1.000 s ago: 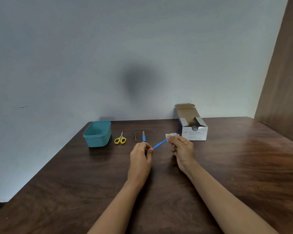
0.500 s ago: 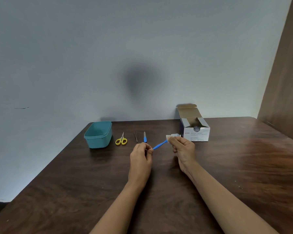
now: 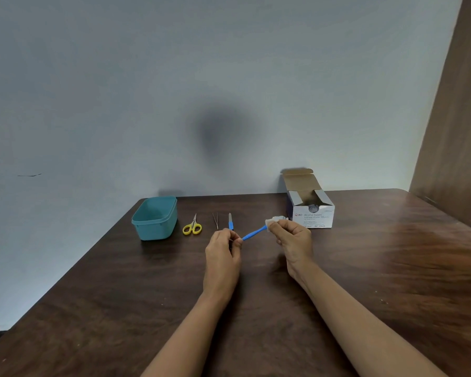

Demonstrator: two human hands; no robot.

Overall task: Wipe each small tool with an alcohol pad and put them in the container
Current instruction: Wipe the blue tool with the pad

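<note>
My left hand (image 3: 223, 247) pinches the near end of a thin blue tool (image 3: 253, 233) held above the dark wooden table (image 3: 120, 308). My right hand (image 3: 292, 238) pinches a white alcohol pad (image 3: 271, 221) wrapped around the tool's far end, which is hidden. On the table behind lie yellow-handled scissors (image 3: 192, 227), thin tweezers (image 3: 215, 220) and a small blue-handled tool (image 3: 230, 221). A teal container (image 3: 155, 217) stands open at the far left.
An open white box of alcohol swabs (image 3: 310, 210) stands at the back right, just behind my right hand. A grey wall runs along the table's far edge, and a brown wooden panel (image 3: 454, 131) rises on the right.
Both hands keep their hold on the blue tool and the pad. The view has shifted very slightly; nothing on the table moved.
</note>
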